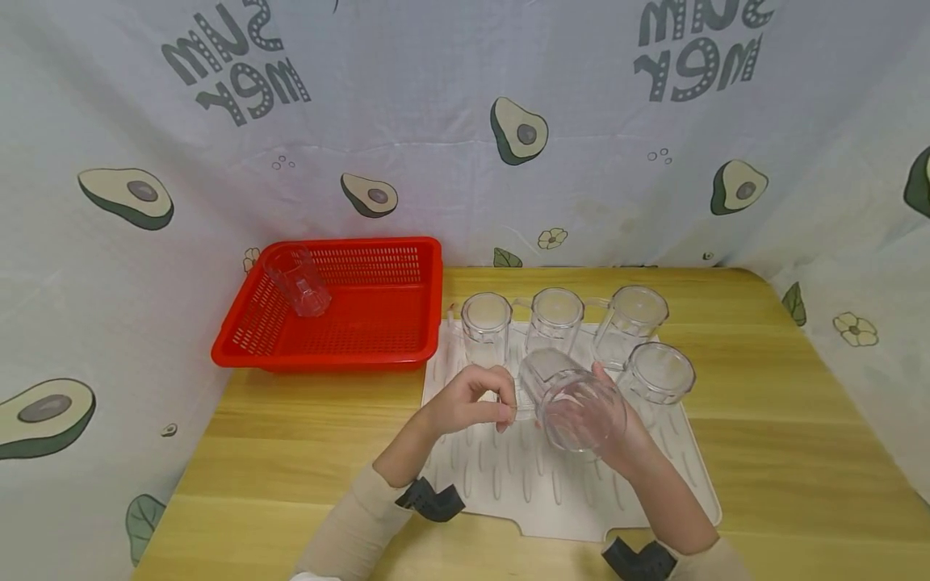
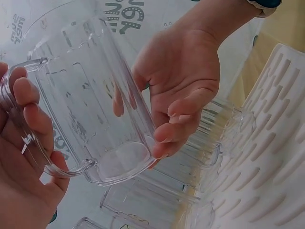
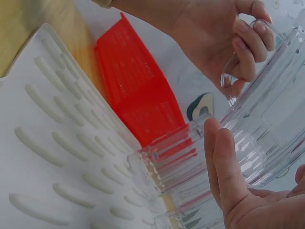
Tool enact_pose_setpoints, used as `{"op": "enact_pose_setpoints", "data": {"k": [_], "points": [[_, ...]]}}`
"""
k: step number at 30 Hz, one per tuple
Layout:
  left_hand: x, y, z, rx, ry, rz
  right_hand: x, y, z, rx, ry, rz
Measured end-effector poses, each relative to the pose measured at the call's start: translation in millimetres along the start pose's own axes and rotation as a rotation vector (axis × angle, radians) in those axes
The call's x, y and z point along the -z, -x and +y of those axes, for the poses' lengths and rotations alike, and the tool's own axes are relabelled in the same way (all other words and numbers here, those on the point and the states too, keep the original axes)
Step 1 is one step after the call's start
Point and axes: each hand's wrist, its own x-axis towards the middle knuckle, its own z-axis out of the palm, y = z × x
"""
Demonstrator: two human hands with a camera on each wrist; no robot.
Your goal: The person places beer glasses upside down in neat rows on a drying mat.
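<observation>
A clear glass mug [image 1: 581, 407] is tilted above the white drying mat, its wide mouth toward the head camera. My left hand [image 1: 475, 397] grips its handle [image 2: 29, 124], fingers curled through the loop. From the other side my right hand [image 1: 623, 424] holds the mug's body near the base. In the left wrist view, the right fingertips [image 2: 164, 143] lie at the base edge, and the thumb shows through the glass. Behind the hands, several clear mugs stand mouth down on the mat, among them a left one [image 1: 487, 327] and a right one [image 1: 659, 373].
The ribbed white drying mat [image 1: 508, 492] lies on the wooden table [image 1: 305, 452]. A red plastic basket [image 1: 327, 359] stands at the back left, with another clear mug [image 1: 298, 286] inside. A curtain with avocado prints [image 1: 450, 81] hangs behind and at the sides.
</observation>
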Motion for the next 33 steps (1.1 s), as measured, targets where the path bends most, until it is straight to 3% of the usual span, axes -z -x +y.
{"op": "enact_pose_setpoints", "data": {"k": [5,8,10,16,21,24,30,33], "points": [[0.4,0.8,2.7,0.003,-0.099,-0.081,-6.3,0.7,-2.6,-0.170,0.091,0.132],[-1.0,1.9,3.5,0.018,-0.143,-0.092,-9.0,-1.1,-3.5,-0.244,0.143,0.177],[-2.2,2.9,3.5,0.028,-0.172,-0.092,-9.3,-2.8,-4.1,-0.272,0.122,0.167],[-4.8,3.7,3.5,0.022,-0.204,-0.108,-9.5,-6.0,-6.2,-0.303,-0.038,0.086],[-5.9,3.5,1.9,0.011,-0.225,-0.145,-15.5,-6.2,-5.5,-0.362,-0.098,0.141],[-6.6,3.3,2.3,0.007,-0.236,-0.152,-17.5,-5.8,-3.4,-0.384,-0.072,0.184],[-7.1,4.1,3.6,-0.016,-0.277,-0.167,-11.5,-6.0,2.0,-0.364,0.050,0.163],[-7.1,4.8,3.2,-0.036,-0.335,-0.170,-7.2,-5.8,3.4,-0.334,0.040,0.144]]}}
